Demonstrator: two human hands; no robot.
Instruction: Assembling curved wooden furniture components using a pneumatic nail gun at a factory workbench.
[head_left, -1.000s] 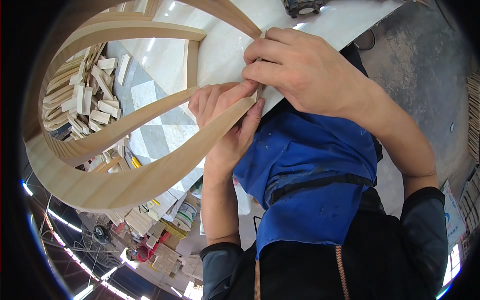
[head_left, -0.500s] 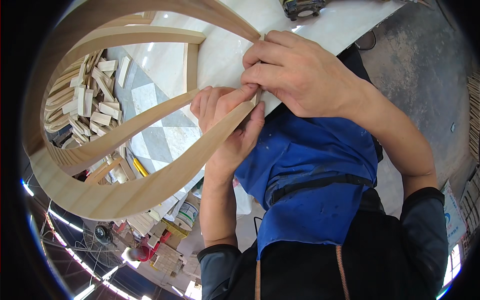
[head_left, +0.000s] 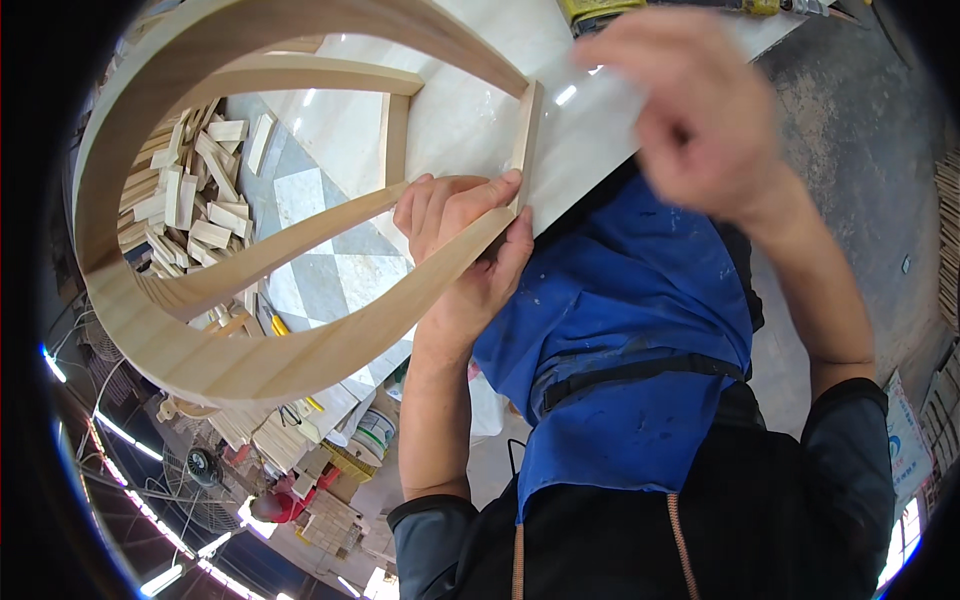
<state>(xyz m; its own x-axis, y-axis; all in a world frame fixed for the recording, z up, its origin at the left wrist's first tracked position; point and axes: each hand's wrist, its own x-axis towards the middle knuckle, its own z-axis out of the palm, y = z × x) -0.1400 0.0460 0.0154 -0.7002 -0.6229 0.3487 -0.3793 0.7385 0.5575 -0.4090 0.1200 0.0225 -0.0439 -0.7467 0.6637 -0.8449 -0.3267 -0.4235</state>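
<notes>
A bent wooden frame [head_left: 290,365], pale and curved in a broad loop, stands over the tabletop at the left. A short flat wooden crosspiece [head_left: 528,132] spans its two near ends. My left hand [head_left: 462,235] is closed around the lower end, with thumb and fingers pinching where that end meets the crosspiece. Another short wooden piece [head_left: 394,140] joins the far ends of the frame. My right hand [head_left: 712,115] is raised off the wood, blurred, with fingers stretched toward the upper left and nothing visible in them. Beyond its fingers lies a yellow-and-black tool [head_left: 595,14], partly cut off.
The pale stone-patterned table [head_left: 455,125] ends in a slanting edge beside my blue apron [head_left: 610,300]. Loose wooden blocks [head_left: 210,195] are heaped at the left, seen through the frame. A yellow-handled tool [head_left: 279,324] lies below them. A fan [head_left: 203,466] stands farther off.
My right hand has let go of the crosspiece and moved up and right, uncovering it. The frame has shifted slightly up and right, still in my left hand.
</notes>
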